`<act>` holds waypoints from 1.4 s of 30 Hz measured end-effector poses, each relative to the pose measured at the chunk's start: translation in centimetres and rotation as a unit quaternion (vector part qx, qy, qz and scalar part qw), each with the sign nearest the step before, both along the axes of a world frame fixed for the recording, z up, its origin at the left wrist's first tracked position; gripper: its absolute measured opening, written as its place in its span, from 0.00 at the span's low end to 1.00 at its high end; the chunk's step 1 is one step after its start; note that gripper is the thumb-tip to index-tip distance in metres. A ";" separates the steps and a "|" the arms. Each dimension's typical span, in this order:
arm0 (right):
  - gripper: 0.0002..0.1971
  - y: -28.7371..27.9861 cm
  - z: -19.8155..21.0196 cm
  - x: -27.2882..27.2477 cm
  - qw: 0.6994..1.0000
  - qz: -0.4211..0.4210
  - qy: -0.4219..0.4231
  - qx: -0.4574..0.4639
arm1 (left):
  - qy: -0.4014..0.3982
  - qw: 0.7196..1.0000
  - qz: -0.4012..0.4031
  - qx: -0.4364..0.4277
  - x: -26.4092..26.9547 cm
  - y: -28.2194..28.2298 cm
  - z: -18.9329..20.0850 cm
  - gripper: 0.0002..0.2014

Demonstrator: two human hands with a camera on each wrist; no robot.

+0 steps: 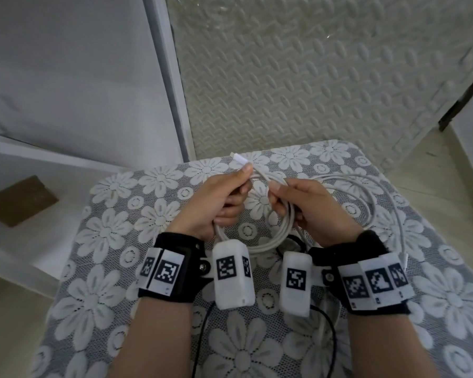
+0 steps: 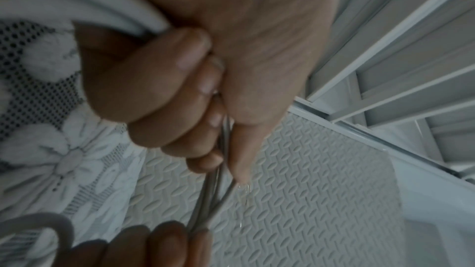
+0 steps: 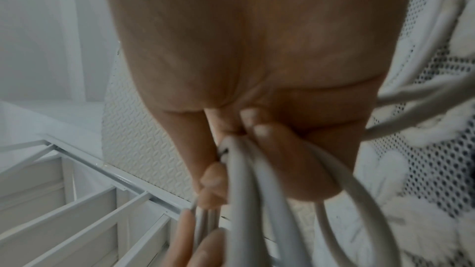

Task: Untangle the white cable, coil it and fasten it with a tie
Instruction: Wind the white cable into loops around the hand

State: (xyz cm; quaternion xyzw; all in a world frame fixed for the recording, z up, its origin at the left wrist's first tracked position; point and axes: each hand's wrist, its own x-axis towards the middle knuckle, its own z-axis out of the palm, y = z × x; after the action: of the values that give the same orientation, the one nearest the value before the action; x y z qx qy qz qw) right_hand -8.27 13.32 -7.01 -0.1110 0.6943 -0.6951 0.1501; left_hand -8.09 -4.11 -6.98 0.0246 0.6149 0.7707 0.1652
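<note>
Your left hand (image 1: pixel 219 199) sits left of centre in the head view, fingers curled round the white cable (image 1: pixel 279 227). Its thumb and forefinger pinch the strand just behind the plug (image 1: pixel 239 158), which juts toward the upper left of the frame, past your fingertips. Your right hand (image 1: pixel 314 211) is right of centre, fingers closed on several bundled turns. The two hands are near each other, with a short straight run of cable bridging them.

That run is what the next move likely depends on. Its long axis goes from upper left to lower right, from your left pinch into your right grip. The gathered turns hang below your right hand toward the bottom centre, while looser loops (image 1: pixel 382 197) sweep out to the right over the floral lace cloth (image 1: pixel 99 230). The free end is therefore in your left hand and the coil in your right. Judging by the loose loops, coiling is only partly done. No tie can be made out in any view.
</note>
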 end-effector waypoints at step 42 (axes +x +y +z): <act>0.08 0.7 -0.6 -0.6 0.989 -0.075 0.076 -0.102 | -0.044 0.984 -0.001 0.175 0.5 -1.0 0.4 0.15</act>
State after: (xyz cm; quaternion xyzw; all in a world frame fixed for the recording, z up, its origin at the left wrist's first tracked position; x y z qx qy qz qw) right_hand -8.90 14.01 -7.59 -0.1259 0.6354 -0.7611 0.0327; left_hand -7.57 -5.09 -6.55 0.0199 0.4623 0.8668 0.1860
